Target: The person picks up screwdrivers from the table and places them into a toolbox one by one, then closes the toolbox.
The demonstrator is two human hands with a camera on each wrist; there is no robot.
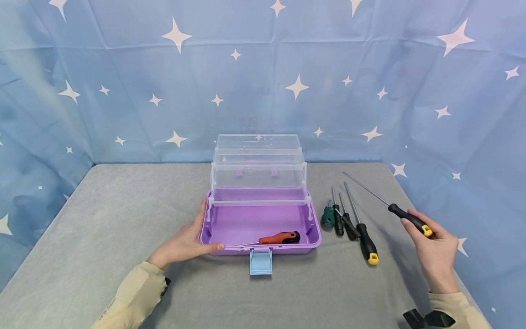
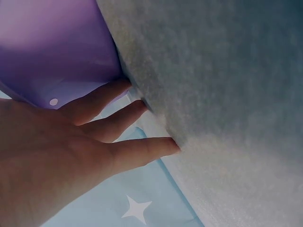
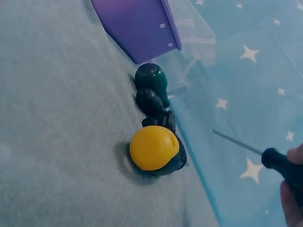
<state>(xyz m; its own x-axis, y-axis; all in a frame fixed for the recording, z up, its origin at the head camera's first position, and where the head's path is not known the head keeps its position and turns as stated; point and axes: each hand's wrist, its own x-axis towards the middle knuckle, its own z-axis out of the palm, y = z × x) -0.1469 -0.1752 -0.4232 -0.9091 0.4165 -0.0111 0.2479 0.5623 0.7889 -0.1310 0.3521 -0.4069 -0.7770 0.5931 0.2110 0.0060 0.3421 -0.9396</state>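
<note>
"Two hands reach in from the near side. What does the right hand (image 1: 437, 256) have?"

"It grips the raised driver (image 1: 404, 215) by the handle, lifted clear of the table (image 1: 144, 196). Holding it there presumably leaves the thin shaft free to point ahead."

"And the latch (image 1: 260, 262)?"

"Hanging down off the front of the box (image 1: 255, 219), which I'd say puts it out of the way of the opening."

"Why is the left hand (image 1: 186, 242) there?"

"To steady the box, I think. Its fingers lie straight against the left side and the thumb touches the front rim, curled round nothing. Light plastic could slide if nudged."

"Anything inside?"

"One red driver (image 1: 279, 238), lying along the front wall, handle to the right. Set lengthwise, it probably fits the long floor best, with room behind it."

"And to the right of the box?"

"Loose drivers (image 1: 363, 237) on the table, one green, the others dark, perhaps put there for easy reach. Some overlap, so I can't give a sure count."

"Farther back?"

"The clear lid (image 1: 259, 164) stands up at the rear, leaving the front open. Past the table hangs the starry curtain (image 1: 246, 73)."
</note>
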